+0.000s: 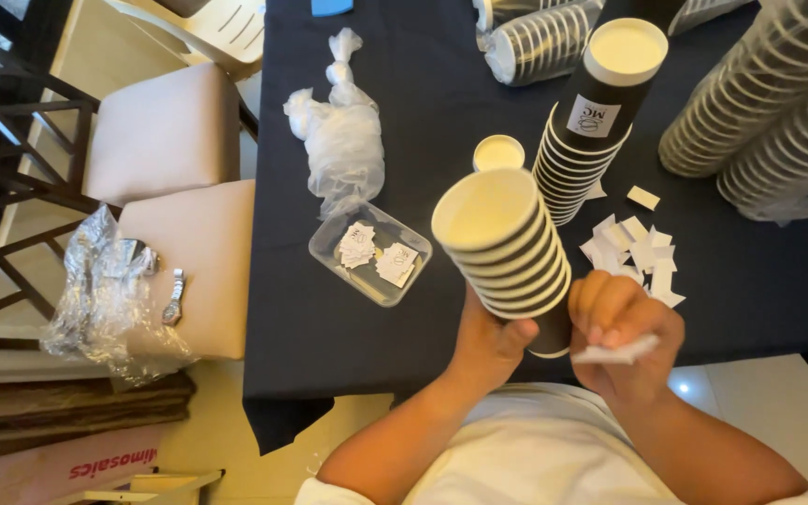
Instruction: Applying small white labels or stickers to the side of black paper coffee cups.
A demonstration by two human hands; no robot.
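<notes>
My left hand (490,343) grips the lower end of a stack of black paper cups (504,245) with white rims, tilted so its open mouth faces up at me. Close beside it, my right hand (621,335) pinches a small white paper slip (615,353) between its fingertips. A second stack of nested cups (589,131) with a white label on the top cup stands on the dark tablecloth (423,122) just beyond. A single small cup (498,152) sits between the two stacks.
A clear plastic tray (369,252) holds white stickers. Loose white paper bits (635,251) lie to the right. Crumpled clear plastic bag (343,140) lies behind the tray. Long sleeves of stacked cups (769,103) lie at right. Cushioned chairs (165,131) stand left, one bearing a wristwatch (173,297).
</notes>
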